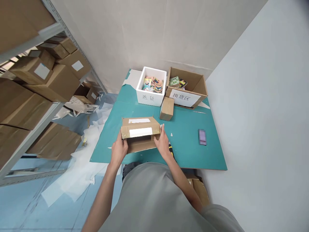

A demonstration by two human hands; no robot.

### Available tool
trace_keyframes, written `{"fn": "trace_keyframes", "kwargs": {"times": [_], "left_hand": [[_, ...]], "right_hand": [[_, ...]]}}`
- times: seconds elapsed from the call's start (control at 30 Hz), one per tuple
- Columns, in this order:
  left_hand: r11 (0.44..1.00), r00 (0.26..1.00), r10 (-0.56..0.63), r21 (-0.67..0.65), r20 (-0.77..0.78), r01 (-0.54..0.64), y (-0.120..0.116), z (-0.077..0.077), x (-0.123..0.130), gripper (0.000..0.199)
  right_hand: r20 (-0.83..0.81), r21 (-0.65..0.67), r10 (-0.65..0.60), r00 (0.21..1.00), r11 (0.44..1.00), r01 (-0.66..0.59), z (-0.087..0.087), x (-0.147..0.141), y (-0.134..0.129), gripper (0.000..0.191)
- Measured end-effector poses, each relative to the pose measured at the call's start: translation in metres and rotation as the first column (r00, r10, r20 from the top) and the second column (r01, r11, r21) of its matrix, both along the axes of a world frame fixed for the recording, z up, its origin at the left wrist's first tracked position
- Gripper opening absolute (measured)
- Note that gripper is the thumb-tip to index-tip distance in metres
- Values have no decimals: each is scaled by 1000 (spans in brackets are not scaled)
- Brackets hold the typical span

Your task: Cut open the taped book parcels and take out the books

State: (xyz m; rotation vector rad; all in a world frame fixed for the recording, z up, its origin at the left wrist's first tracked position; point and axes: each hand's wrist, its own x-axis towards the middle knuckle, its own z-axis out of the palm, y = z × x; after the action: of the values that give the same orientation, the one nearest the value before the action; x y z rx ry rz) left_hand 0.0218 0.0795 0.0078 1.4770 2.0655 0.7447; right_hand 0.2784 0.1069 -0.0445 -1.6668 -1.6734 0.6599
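Note:
A brown cardboard box with white labels is held between my two hands above the near part of the green table. Its near side gapes, and part of the inside shows. My left hand is closed on the box's left end, thumb toward the opening. At the right end, my right hand grips the cardboard with the fingers along its side. Just beside my right wrist lies a black and yellow tool, mostly hidden by the arm.
A small carton stands before a white foam box and a larger cardboard box, both holding small packets. A blurred-out phone-like item lies at right. Shelves of cartons stand left; white wrapping sheets litter the floor.

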Motion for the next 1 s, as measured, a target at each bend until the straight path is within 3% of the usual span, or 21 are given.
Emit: {"fn": "trace_keyframes", "kwargs": {"times": [0.1, 0.23, 0.33, 0.47, 0.63, 0.77, 1.0], "left_hand": [[998, 997, -52, -32, -62, 51, -3, 6, 0, 73], [994, 987, -96, -57, -126, 90, -7, 12, 3, 82], [982, 969, -188, -53, -158, 182, -8, 17, 6, 81], [979, 960, -203, -64, -195, 194, -8, 18, 8, 81], [986, 958, -125, -139, -259, 91, -2, 5, 1, 81], [994, 958, -48, -103, -283, 19, 1, -4, -7, 71], [986, 944, -165, -67, -286, 152, -10, -3, -6, 59]], "right_hand": [[23, 9, -31, 999, 999, 31, -3, 3, 1, 88], [75, -3, -59, 995, 998, 59, -6, -4, 1, 106], [124, 5, -80, 989, 997, 80, -8, -12, -1, 106], [108, 56, -69, 992, 996, 63, -10, -10, -1, 91], [2, 14, 1, 1000, 1000, -1, -12, 3, 4, 68], [-14, 6, 12, 1000, 1000, -12, -12, 4, 3, 62], [-163, 21, -159, 974, 986, 165, -5, 4, 2, 48]]}}
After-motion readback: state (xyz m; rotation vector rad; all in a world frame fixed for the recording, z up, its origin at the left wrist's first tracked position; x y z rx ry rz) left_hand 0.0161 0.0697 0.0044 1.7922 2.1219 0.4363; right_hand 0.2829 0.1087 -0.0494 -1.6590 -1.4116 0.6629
